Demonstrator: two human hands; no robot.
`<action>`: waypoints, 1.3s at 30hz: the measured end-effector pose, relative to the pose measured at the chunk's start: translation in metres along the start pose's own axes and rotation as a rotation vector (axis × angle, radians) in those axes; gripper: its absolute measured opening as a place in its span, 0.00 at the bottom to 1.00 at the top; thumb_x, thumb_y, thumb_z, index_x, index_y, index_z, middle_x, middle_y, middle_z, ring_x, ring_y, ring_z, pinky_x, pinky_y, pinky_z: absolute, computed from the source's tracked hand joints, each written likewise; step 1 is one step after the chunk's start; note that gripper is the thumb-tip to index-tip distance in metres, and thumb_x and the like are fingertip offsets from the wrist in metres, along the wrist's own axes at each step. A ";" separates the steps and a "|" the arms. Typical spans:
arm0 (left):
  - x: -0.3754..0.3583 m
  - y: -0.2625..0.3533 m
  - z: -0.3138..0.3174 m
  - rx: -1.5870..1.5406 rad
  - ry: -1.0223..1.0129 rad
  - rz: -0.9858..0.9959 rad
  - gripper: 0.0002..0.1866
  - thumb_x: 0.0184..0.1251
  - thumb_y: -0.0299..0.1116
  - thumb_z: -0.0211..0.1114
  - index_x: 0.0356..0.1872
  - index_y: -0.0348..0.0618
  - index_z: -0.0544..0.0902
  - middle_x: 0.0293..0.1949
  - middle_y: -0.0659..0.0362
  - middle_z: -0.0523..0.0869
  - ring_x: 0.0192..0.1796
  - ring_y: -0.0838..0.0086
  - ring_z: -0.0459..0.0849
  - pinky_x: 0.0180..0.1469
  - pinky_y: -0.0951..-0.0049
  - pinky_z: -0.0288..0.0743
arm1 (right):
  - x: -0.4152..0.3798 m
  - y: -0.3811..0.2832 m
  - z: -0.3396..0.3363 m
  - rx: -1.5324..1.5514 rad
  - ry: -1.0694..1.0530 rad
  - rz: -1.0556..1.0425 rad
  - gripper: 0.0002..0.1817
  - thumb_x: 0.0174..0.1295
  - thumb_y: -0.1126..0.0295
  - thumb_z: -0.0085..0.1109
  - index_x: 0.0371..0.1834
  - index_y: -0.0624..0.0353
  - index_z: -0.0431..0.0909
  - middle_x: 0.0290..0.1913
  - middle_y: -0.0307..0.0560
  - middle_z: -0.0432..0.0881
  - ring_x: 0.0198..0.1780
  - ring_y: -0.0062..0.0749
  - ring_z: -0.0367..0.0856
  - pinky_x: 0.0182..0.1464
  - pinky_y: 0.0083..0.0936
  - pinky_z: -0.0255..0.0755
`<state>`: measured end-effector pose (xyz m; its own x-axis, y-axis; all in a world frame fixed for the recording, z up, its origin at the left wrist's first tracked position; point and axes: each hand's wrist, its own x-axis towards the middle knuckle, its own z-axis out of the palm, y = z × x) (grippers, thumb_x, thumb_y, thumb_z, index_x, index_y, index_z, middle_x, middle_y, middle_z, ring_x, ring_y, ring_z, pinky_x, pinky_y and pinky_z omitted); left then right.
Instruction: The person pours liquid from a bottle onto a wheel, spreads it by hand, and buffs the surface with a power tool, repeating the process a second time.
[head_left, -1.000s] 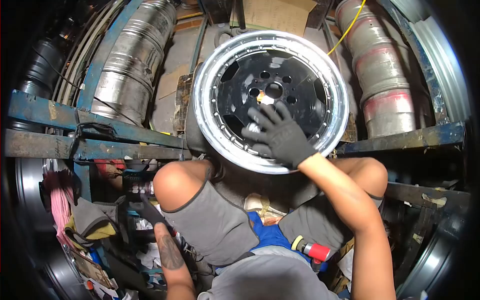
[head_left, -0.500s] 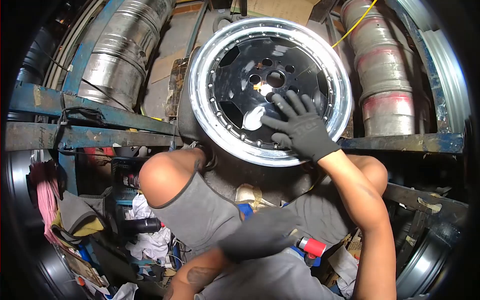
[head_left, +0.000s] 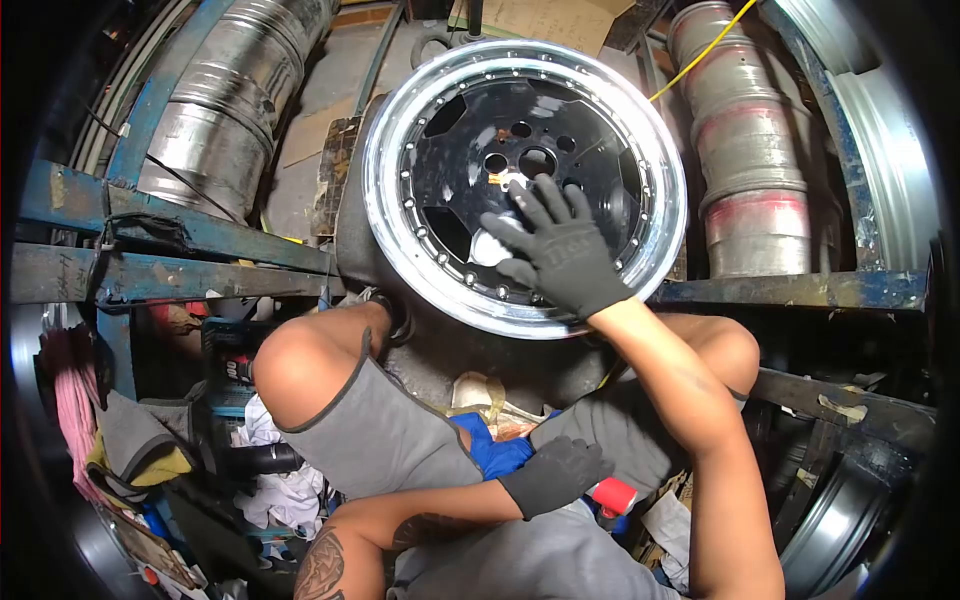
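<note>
A large wheel (head_left: 395, 240) with a polished silver rim and a glossy black centre lies face up in front of me. My right hand (head_left: 570, 255), in a dark glove, is over its lower right part, fingers spread and holding nothing visible. Beside those fingers a white patch (head_left: 487, 247) shows on the black face. Low over my lap is my left hand (head_left: 558, 476), gloved too, its fingers curled together; what they hold, if anything, is hidden. Just right of it sits a red cylindrical part (head_left: 614, 495). Blue cloth (head_left: 495, 450) lies between my thighs.
Stacked silver rims stand at the left (head_left: 215, 130) and right (head_left: 755, 150). Blue metal frames (head_left: 220, 275) run along both sides. A yellow hose (head_left: 705, 52) passes at the upper right. White rags (head_left: 285, 495) and a pink cloth (head_left: 75, 400) are at the lower left.
My left hand has moved right, closer to the red part, and more blue cloth shows. My right hand remains spread over the wheel. The whole view has shifted slightly.
</note>
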<state>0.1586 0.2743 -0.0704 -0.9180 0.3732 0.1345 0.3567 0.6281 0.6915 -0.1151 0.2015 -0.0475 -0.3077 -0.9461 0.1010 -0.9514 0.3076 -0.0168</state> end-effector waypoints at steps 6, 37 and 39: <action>-0.006 0.002 -0.034 -0.015 0.027 0.115 0.16 0.65 0.36 0.63 0.54 0.52 0.82 0.42 0.60 0.81 0.46 0.66 0.81 0.51 0.60 0.73 | -0.015 0.005 -0.008 0.067 -0.083 -0.160 0.32 0.68 0.35 0.55 0.75 0.24 0.74 0.83 0.48 0.64 0.85 0.55 0.54 0.81 0.61 0.47; -0.006 0.012 -0.133 0.030 0.298 -0.074 0.16 0.50 0.35 0.77 0.43 0.57 0.90 0.44 0.66 0.85 0.45 0.68 0.85 0.50 0.60 0.76 | -0.043 0.026 -0.039 0.301 -0.065 -0.121 0.31 0.77 0.41 0.50 0.81 0.33 0.69 0.86 0.57 0.55 0.85 0.61 0.49 0.83 0.59 0.41; -0.021 0.003 -0.152 -0.023 0.354 -0.117 0.16 0.50 0.35 0.77 0.43 0.57 0.91 0.47 0.64 0.84 0.45 0.66 0.85 0.42 0.63 0.77 | -0.057 0.033 -0.061 0.674 -0.001 -0.050 0.33 0.76 0.52 0.56 0.82 0.47 0.68 0.80 0.59 0.67 0.79 0.49 0.64 0.80 0.46 0.54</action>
<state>0.1525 0.1645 0.0367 -0.9569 0.0382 0.2880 0.2458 0.6353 0.7321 -0.1276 0.2714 0.0073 -0.2629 -0.9578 0.1164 -0.7657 0.1337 -0.6292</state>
